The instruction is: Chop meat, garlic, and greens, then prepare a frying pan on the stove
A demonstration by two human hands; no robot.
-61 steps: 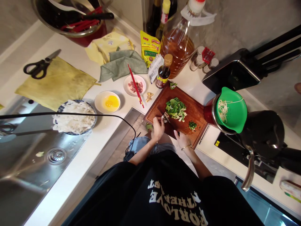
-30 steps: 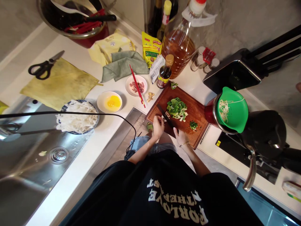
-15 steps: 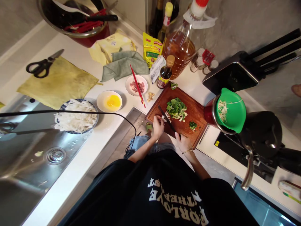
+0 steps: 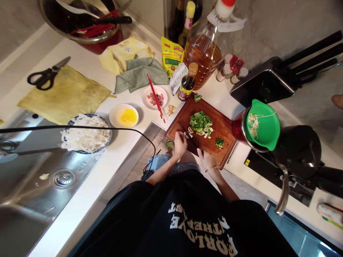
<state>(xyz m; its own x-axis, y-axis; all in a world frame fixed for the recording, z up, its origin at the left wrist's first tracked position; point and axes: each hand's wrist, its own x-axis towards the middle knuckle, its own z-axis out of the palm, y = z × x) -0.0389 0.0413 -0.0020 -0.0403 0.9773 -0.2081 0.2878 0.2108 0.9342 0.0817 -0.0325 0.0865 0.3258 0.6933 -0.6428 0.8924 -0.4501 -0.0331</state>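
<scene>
On the brown cutting board, my right hand is closed round the handle of a dark kitchen knife. The blade lies slantwise, right beside the fingers of my left hand. Those fingers are closed on a small pale piece that looks like a mushroom, partly hidden by them. A cut mushroom slice lies across the blade, touching the pile of chopped leafy greens. Finely chopped green herbs form a smaller heap on the board's right part.
Left of the board are a bowl of egg, a dish of meat with red chopsticks and a plate of white strips by the sink. Bottles, a knife block and a green strainer stand behind and right.
My right hand and the knife have shifted slightly left, toward my left hand. A mushroom slice now shows on the far side of the blade. My left hand keeps its place.
</scene>
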